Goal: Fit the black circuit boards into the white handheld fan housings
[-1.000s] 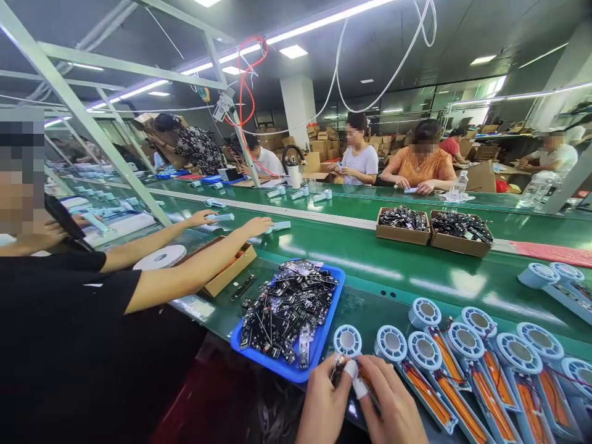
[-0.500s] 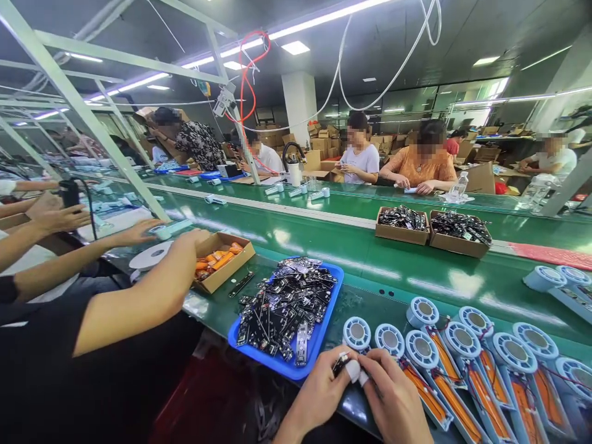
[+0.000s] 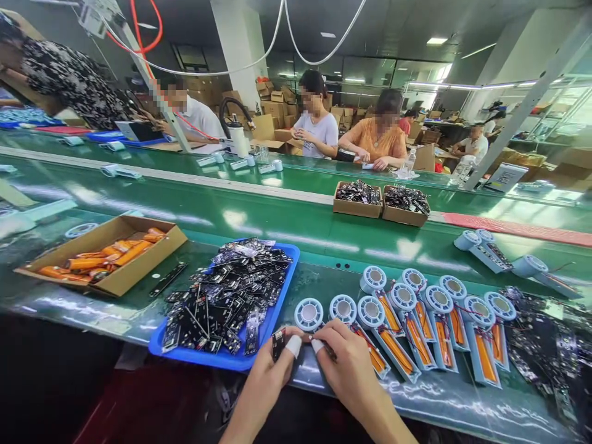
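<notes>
My left hand pinches a small black circuit board at the table's near edge, with white tape on a fingertip. My right hand rests against a pale blue fan shell and grips its handle part, also with a taped finger. The two hands meet just right of a blue tray heaped with black circuit boards. A row of several more pale blue fan shells with orange batteries lies to the right.
A cardboard box of orange batteries sits at the left. Two cardboard boxes of black parts stand beyond the green conveyor belt. More black boards pile at the right. Several people work across the line.
The view has swung right and down; the neighbour's arms at the left are out of sight. My hands stay together on the board and fan shell.
</notes>
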The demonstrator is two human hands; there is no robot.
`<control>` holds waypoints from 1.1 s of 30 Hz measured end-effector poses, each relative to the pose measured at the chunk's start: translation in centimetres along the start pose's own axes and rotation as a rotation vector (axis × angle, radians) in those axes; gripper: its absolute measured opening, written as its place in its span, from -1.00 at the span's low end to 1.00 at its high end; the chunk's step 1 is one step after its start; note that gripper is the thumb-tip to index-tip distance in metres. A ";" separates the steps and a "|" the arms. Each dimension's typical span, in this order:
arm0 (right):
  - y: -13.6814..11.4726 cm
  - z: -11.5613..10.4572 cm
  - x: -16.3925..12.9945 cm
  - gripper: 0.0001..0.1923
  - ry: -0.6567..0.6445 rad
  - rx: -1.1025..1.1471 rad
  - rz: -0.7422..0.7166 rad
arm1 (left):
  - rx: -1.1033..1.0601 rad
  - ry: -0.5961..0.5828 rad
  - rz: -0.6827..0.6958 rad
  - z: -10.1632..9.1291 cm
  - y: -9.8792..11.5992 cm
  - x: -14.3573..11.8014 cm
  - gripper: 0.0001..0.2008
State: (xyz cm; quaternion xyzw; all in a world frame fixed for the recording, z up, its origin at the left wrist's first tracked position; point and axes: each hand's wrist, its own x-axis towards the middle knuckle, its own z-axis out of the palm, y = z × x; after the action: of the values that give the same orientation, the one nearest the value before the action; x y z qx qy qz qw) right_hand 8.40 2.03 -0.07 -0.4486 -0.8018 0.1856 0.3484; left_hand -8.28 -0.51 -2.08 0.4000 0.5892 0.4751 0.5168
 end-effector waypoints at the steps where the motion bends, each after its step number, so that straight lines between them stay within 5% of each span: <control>1: 0.0 0.0 0.1 -0.78 0.009 0.006 0.000 | -0.002 -0.007 -0.002 -0.1 -0.2 -0.2 -0.43; 9: -0.2 0.0 0.3 -0.71 -0.063 -0.082 -0.102 | 0.069 0.105 0.056 0.4 -1.0 -0.9 -0.48; 21: 0.5 -0.4 2.3 -0.73 -0.177 0.255 -0.041 | 0.046 0.109 0.082 0.8 1.0 1.0 -0.67; 33: 1.6 1.6 1.2 -0.79 0.001 -0.059 -0.212 | -0.032 0.028 0.011 1.0 1.8 1.4 -0.60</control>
State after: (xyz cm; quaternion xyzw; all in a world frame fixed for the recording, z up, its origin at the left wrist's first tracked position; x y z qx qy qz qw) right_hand 7.76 3.90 -1.64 -0.3714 -0.8497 0.1239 0.3533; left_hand -7.55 1.43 -0.69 0.3884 0.5864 0.4928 0.5123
